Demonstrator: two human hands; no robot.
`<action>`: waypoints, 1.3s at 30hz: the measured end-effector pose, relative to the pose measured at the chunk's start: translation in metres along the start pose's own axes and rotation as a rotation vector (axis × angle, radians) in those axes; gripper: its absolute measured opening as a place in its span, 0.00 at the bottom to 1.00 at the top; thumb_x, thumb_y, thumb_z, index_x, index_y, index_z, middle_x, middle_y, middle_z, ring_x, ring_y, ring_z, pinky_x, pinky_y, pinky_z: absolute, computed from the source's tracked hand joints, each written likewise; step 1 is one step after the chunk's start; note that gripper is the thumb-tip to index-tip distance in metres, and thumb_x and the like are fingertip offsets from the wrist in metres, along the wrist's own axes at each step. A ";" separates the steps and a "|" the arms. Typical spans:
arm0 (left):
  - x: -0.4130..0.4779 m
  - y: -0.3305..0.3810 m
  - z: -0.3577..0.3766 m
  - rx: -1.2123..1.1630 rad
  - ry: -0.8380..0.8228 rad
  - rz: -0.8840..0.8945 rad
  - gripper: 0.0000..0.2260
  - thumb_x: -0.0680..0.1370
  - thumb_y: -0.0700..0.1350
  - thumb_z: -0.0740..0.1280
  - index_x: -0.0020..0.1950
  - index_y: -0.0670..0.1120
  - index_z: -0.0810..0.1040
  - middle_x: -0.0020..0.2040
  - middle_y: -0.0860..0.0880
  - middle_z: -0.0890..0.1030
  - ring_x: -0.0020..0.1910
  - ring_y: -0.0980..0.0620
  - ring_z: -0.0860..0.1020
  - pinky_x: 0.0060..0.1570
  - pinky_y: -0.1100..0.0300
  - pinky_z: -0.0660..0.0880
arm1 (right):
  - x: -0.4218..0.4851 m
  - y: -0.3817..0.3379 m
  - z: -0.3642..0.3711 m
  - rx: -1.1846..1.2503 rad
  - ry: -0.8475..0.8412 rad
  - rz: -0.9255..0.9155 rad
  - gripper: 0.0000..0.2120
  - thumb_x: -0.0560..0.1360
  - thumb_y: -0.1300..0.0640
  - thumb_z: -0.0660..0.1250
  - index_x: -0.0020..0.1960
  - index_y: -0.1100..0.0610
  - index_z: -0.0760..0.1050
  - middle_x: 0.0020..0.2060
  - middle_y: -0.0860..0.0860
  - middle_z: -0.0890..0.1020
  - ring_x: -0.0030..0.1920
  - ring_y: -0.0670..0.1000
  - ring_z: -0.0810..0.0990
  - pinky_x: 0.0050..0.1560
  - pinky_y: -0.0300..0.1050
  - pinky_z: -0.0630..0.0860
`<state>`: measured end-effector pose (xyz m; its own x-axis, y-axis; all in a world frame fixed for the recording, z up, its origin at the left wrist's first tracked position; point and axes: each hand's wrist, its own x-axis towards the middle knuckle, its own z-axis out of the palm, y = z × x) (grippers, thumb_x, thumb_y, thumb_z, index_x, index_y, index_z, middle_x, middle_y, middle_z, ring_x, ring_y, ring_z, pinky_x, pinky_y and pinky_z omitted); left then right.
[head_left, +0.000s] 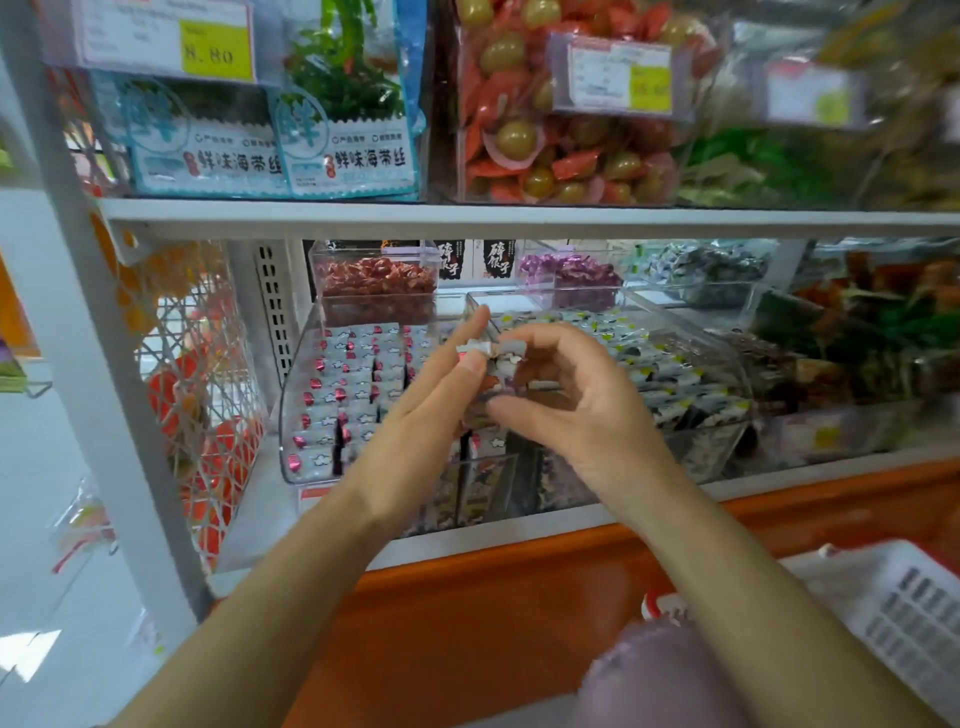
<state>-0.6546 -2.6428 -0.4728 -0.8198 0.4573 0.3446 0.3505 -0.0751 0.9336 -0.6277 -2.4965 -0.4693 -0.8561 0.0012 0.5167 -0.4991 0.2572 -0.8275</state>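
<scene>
snack packets (501, 364) | right hand (576, 415) fingers curled round them | left hand (426, 415) fingers straight (thumb pinches one)

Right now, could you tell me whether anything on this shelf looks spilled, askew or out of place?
Nothing stands out. The small white wrapped snack packets pinched between the left hand and right hand look intact, and the others lie inside their clear plastic bins, none spilled onto the white shelf.

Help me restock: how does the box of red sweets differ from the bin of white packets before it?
The box of red sweets is smaller, further back, heaped loosely; the bin of white packets is larger, nearer, its packets in rows. Both are clear plastic.
</scene>
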 end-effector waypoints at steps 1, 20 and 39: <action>0.002 0.001 0.011 -0.009 -0.028 -0.005 0.22 0.75 0.62 0.56 0.70 0.68 0.62 0.67 0.66 0.68 0.67 0.63 0.68 0.69 0.51 0.64 | -0.006 -0.002 -0.009 -0.046 0.041 0.012 0.16 0.68 0.57 0.74 0.53 0.49 0.76 0.45 0.46 0.80 0.48 0.45 0.79 0.50 0.43 0.78; 0.019 -0.069 0.198 0.561 -0.352 -0.166 0.18 0.77 0.48 0.65 0.66 0.48 0.72 0.52 0.50 0.75 0.41 0.53 0.74 0.44 0.59 0.73 | -0.267 0.255 -0.173 -0.288 0.561 1.328 0.12 0.74 0.57 0.70 0.46 0.67 0.76 0.38 0.62 0.78 0.37 0.58 0.78 0.45 0.52 0.80; 0.024 -0.062 0.186 0.478 -0.350 -0.226 0.13 0.77 0.46 0.65 0.61 0.49 0.75 0.46 0.51 0.80 0.45 0.54 0.80 0.48 0.56 0.79 | -0.208 0.229 -0.192 -0.069 0.677 1.289 0.09 0.79 0.64 0.56 0.40 0.60 0.69 0.34 0.55 0.78 0.36 0.52 0.81 0.39 0.42 0.78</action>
<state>-0.6117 -2.4619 -0.5408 -0.7286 0.6847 0.0162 0.4160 0.4237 0.8046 -0.5382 -2.2529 -0.7238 -0.4604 0.7032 -0.5417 0.5742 -0.2294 -0.7859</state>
